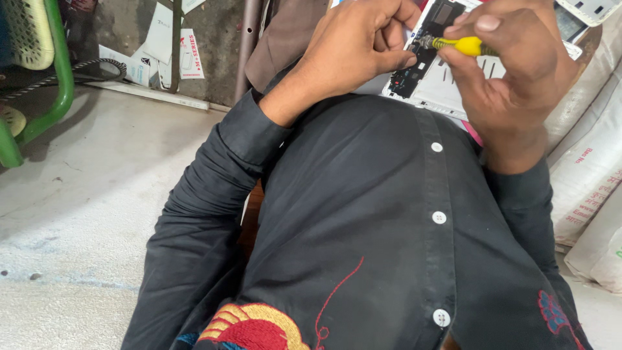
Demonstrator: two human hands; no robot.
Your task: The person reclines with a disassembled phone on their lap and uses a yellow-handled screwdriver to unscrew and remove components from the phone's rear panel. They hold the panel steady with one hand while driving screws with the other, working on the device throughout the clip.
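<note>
- Between both hands, the opened white phone [433, 78] lies above the dark shirt [376, 214].
- Left hand [359, 48], fingers curled, grips the phone's edge.
- Right hand [512, 71] pinches a yellow screwdriver [457, 44], tip on the phone.

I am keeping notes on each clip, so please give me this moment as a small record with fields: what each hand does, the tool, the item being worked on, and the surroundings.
left hand: left hand steadies the white opened device, fingers curled at its edge
right hand: right hand pinches a yellow-handled screwdriver
tool: its metal tip points to the dark inner part of the device
clothing: black buttoned shirt with coloured embroidery
surroundings: green chair frame on the concrete floor; white sacks on the other side
</note>
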